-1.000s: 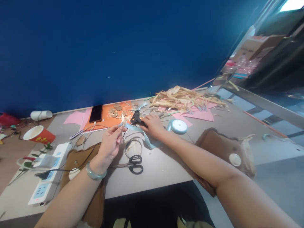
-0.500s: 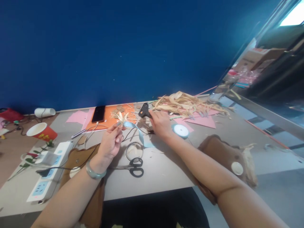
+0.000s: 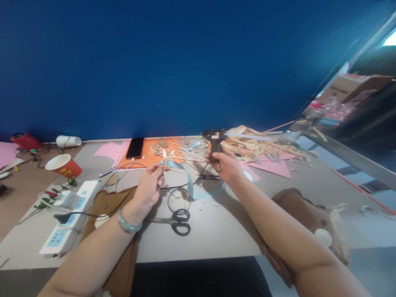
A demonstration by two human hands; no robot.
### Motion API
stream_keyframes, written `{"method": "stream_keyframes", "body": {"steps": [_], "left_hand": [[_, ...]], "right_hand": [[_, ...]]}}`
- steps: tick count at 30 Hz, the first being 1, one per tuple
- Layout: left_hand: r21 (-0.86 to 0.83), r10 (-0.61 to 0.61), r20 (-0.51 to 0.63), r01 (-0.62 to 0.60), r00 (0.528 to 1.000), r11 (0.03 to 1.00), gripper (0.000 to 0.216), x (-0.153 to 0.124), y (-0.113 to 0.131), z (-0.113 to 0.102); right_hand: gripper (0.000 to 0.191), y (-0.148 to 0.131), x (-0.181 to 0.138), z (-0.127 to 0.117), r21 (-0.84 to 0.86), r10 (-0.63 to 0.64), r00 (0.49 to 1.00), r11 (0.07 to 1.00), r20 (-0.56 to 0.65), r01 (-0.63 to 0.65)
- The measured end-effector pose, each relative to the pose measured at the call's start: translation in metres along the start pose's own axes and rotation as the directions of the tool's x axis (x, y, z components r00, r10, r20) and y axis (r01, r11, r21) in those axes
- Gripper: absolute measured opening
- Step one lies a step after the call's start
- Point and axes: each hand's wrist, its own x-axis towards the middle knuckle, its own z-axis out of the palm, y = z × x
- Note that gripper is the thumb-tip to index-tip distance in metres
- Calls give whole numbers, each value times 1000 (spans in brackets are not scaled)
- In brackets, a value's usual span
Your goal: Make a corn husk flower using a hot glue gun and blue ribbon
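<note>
My left hand [image 3: 151, 181] pinches the base of a small pale flower-like piece of dried husk [image 3: 168, 156], its pointed tips fanning upward. From the same fingers a light blue ribbon [image 3: 188, 179] curves down to the table. My right hand [image 3: 227, 165] is wrapped round the grip of a black hot glue gun [image 3: 214, 140], held upright above the table. A translucent glue stick [image 3: 244, 136] juts from its back to the right, and its nozzle points left. Black-handled scissors [image 3: 181, 222] lie below my hands, beside a round ring-shaped object [image 3: 179, 200].
Dried husks [image 3: 262, 144] are heaped on pink paper [image 3: 275, 167] at the back right. A phone [image 3: 135, 147] rests on orange card [image 3: 148, 159]. On the left stand a red paper cup [image 3: 64, 166] and a power strip [image 3: 69, 220]. A brown pouch-like piece [image 3: 303, 214] lies right.
My right hand has lifted the glue gun off the table and turned it upright. My left hand keeps its pinch on the husk flower and ribbon. The view has shifted slightly.
</note>
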Motion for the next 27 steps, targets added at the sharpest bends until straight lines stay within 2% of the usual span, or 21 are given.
{"method": "stream_keyframes", "body": {"steps": [4, 8, 12, 18, 22, 27], "left_hand": [[24, -7, -25, 7, 1000, 1000, 26, 0, -1, 1], [51, -14, -41, 16, 999, 999, 22, 0, 0, 1], [9, -49, -38, 49, 998, 999, 23, 1, 1, 1], [-24, -93, -26, 92, 995, 995, 23, 1, 0, 0], [-21, -90, -12, 90, 996, 996, 21, -2, 0, 1], [-4, -82, -7, 82, 997, 997, 21, -7, 3, 6]], "right_hand": [[21, -5, -24, 15, -91, 25, 990, 996, 142, -12], [18, -3, -48, 25, -331, -57, 969, 933, 240, 137], [23, -2, -63, 29, -437, -60, 923, 868, 379, 236], [33, -3, -66, 31, -535, -143, 919, 776, 367, 334], [18, -1, -63, 29, -619, -150, 896, 675, 417, 401], [22, 2, -61, 28, -674, -130, 892, 610, 434, 417]]}}
